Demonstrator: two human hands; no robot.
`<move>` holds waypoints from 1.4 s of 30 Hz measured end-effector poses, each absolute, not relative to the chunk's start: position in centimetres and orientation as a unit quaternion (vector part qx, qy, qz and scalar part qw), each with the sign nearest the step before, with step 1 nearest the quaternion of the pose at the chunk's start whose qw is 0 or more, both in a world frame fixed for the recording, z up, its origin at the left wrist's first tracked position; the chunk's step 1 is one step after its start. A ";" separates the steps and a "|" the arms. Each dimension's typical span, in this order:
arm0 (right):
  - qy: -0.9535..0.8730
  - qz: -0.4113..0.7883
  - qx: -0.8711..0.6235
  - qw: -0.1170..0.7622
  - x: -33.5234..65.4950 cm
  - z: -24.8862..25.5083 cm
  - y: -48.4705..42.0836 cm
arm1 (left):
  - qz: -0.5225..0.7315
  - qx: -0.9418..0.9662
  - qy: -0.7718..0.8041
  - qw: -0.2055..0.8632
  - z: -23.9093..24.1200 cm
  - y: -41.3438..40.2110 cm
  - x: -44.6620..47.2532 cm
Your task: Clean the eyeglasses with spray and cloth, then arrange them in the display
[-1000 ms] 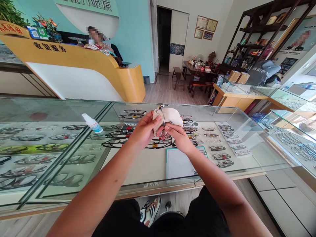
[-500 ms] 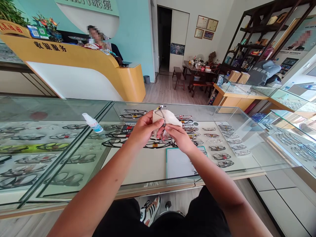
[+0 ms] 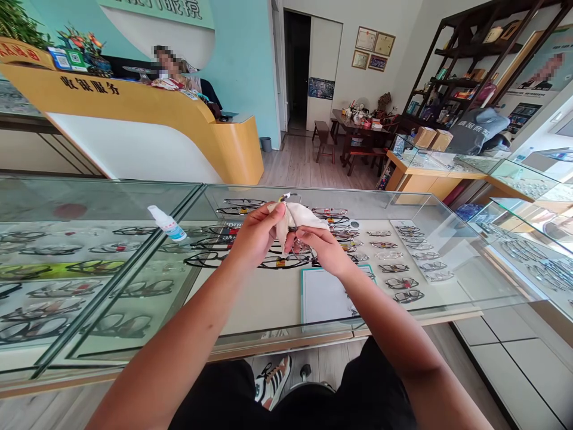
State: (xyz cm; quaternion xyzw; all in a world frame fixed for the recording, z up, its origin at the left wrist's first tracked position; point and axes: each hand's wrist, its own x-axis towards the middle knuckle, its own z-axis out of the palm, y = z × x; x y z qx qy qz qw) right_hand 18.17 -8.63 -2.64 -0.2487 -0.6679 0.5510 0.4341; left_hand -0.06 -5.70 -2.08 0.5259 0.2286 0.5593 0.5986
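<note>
Above the glass counter, my left hand [image 3: 258,233] pinches a cream cloth [image 3: 307,216] with the thumb on top. Closed on the thin frame of a pair of eyeglasses [image 3: 292,228] is my right hand [image 3: 323,243], with the cloth draped between both hands. Most of the glasses is hidden by cloth and fingers; a small coloured tag [image 3: 285,197] sticks up at the top. On the glass to the left lies a white spray bottle [image 3: 167,223] with a blue label, tilted on its side.
Rows of eyeglasses [image 3: 400,268] rest inside the glass display case [image 3: 250,310], beside a white board with a green edge [image 3: 326,297]. A person [image 3: 179,68] sits behind the yellow reception desk [image 3: 237,146]. More showcases [image 3: 447,173] stand at the right.
My left hand has shifted slightly left and up, its thumb now on the cloth's upper part. The cloth has folded down between the hands. The bottle stays put.
</note>
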 end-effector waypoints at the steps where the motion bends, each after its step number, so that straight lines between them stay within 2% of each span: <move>1: -0.669 0.547 -0.248 0.439 18.3 -2.6 -8.6 | 0.559 0.526 0.229 0.598 -2.1 -5.5 -0.2; 9: -0.649 0.547 -0.245 0.469 18.8 -2.5 -8.1 | 0.490 0.535 0.206 0.657 -2.1 -4.9 -1.8; 14: -0.628 0.562 -0.240 0.482 18.7 -2.8 -8.0 | 0.463 0.571 0.201 0.648 -1.8 -5.4 -1.7; 23: -0.614 0.580 -0.247 0.474 18.3 -3.6 -7.7 | 0.494 0.584 0.199 0.612 -2.4 -5.5 -0.3; 29: -0.653 0.562 -0.254 0.439 18.1 -3.3 -8.1 | 0.526 0.568 0.226 0.591 -3.1 -5.7 0.0; 42: -0.658 0.539 -0.264 0.454 18.7 -2.3 -8.2 | 0.550 0.537 0.249 0.589 -2.9 -5.1 -0.6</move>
